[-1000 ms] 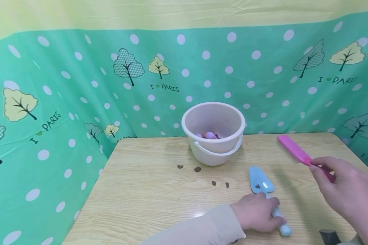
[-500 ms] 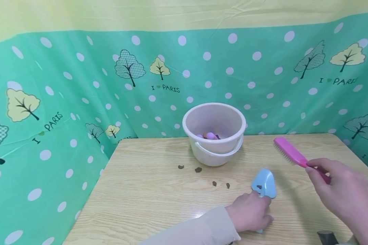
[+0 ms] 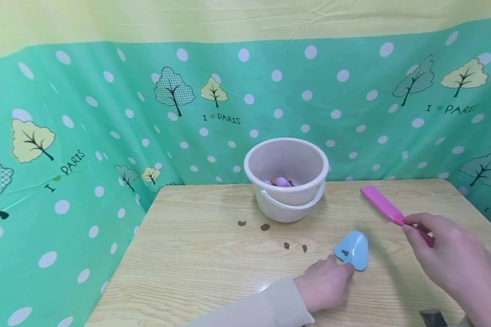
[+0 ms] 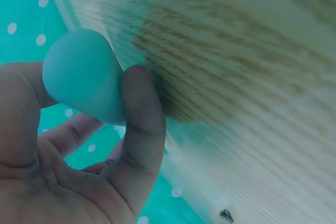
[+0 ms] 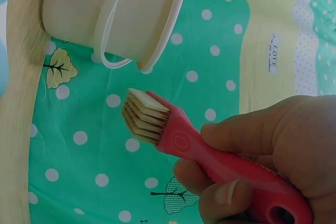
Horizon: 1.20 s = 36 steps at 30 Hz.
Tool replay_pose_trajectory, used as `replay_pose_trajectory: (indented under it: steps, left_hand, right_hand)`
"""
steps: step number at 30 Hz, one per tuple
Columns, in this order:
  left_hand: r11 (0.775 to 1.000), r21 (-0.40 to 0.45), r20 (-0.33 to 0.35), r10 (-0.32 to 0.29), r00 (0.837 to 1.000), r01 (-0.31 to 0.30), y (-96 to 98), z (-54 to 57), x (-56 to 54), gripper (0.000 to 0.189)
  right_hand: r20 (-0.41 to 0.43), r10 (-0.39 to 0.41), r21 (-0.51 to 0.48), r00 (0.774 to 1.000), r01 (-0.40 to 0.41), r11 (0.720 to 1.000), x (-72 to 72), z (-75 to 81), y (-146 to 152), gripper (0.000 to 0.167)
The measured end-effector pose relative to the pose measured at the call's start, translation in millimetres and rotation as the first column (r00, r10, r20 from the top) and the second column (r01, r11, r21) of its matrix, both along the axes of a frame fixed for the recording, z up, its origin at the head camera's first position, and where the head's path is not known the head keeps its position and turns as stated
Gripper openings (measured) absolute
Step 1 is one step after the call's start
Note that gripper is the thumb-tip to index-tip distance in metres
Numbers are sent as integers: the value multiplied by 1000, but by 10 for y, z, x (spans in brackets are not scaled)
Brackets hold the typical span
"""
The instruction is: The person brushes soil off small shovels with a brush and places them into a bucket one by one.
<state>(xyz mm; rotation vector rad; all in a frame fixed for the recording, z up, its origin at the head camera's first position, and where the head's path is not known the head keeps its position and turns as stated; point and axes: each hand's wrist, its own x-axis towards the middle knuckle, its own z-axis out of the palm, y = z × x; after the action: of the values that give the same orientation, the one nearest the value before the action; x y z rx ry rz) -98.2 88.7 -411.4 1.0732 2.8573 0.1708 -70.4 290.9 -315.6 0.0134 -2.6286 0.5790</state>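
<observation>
My left hand (image 3: 325, 282) grips the handle of a small light-blue shovel, whose blade (image 3: 358, 252) lies low over the table with one dark brown scrap (image 3: 344, 253) on it. In the left wrist view, the rounded handle end (image 4: 84, 74) sits between thumb and fingers, and the blade is out of sight. Raised above the table's right side, my right hand (image 3: 454, 250) pinches the handle of a pink brush (image 3: 381, 204), bristles facing down and left. The right wrist view has this brush (image 5: 184, 142) close up. Several dark scraps (image 3: 265, 227) lie left of the blade.
A pale bucket (image 3: 284, 211) with its handle hanging down stands at the back of the wooden table (image 3: 180, 254). Small purple and brownish things (image 3: 281, 181) lie inside it. Green dotted cloth (image 3: 212, 150) hangs behind and at both sides.
The left hand has moved left and turned the shovel, so the handle has swung left under the hand and the blade sits nearer. The right hand has shifted the brush slightly left and down.
</observation>
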Motion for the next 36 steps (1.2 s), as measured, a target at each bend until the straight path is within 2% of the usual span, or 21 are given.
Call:
replay_pose_trajectory:
  steps: [6,12,18,22,25,30,36]
  left_hand:
    - [999,-15,36,53,998,-53,-80,14,49,25]
    - [999,-11,4,36,999,-36,-181,19,88,20]
    - [999,4,19,52,998,-52,-289,41,128,21]
    - [995,34,60,97,993,-99,-342,57,133,35]
    - [988,39,73,145,987,-148,-382,80,130,38]
    - [979,49,57,194,979,-197,-470,103,124,24]
    - [967,88,123,226,966,-237,-558,119,114,22]
  right_hand:
    - [-1,15,-5,1000,-15,1000,-11,-15,-14,16]
    - [18,12,4,1000,-12,1000,-10,-18,-40,16]
    - [37,4,14,999,-5,1000,-27,-11,-84,16]
    - [39,1,25,999,-2,1000,-29,-2,-113,17]
    - [29,14,29,999,-15,999,-25,-1,-127,17]
    - [4,51,11,999,-51,999,-13,-8,-168,16]
    - [16,78,-4,997,-78,997,9,-22,-258,15]
